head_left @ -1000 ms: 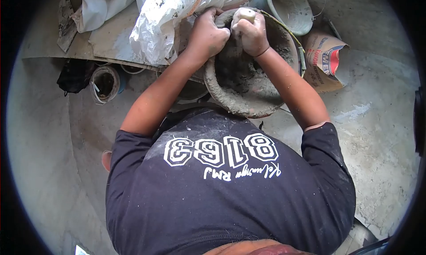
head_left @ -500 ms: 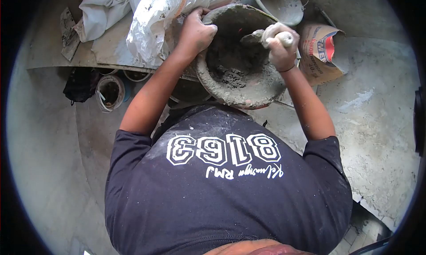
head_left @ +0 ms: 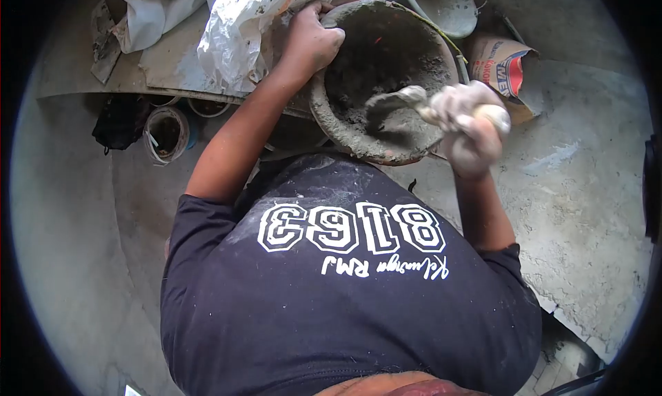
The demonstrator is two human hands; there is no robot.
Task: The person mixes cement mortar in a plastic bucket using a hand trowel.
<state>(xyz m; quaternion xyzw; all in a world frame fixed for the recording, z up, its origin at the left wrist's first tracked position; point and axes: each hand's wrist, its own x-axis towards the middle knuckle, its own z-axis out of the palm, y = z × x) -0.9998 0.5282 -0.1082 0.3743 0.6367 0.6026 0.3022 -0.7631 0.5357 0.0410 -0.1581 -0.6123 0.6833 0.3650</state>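
A mortar-crusted bucket [head_left: 414, 154] sits in front of my torso, with wet grey mortar [head_left: 369, 68] inside. At its upper-left rim my left hand [head_left: 314, 41] is closed, the fingers partly hidden behind the edge. A trowel [head_left: 412, 94] is gripped by its handle in my right hand [head_left: 472, 123], which is closed and blurred at the bucket's right side. The trowel's neck reaches left over the rim, and its mortar-coated blade is inside the bucket, blurred and hard to tell from the mortar.
A second grey bucket [head_left: 448, 10] stands behind. To the right is a printed paper cement bag [head_left: 500, 68]. White plastic sacks [head_left: 238, 34] lie on a board [head_left: 172, 72] at the left. Below it are a small white pail [head_left: 165, 137] and a black bag [head_left: 121, 123].
My right hand has moved right and toward me, drawing the trowel nearer the bucket's close side. My left hand stays at the rim, and the bucket appears slightly shifted and tilted.
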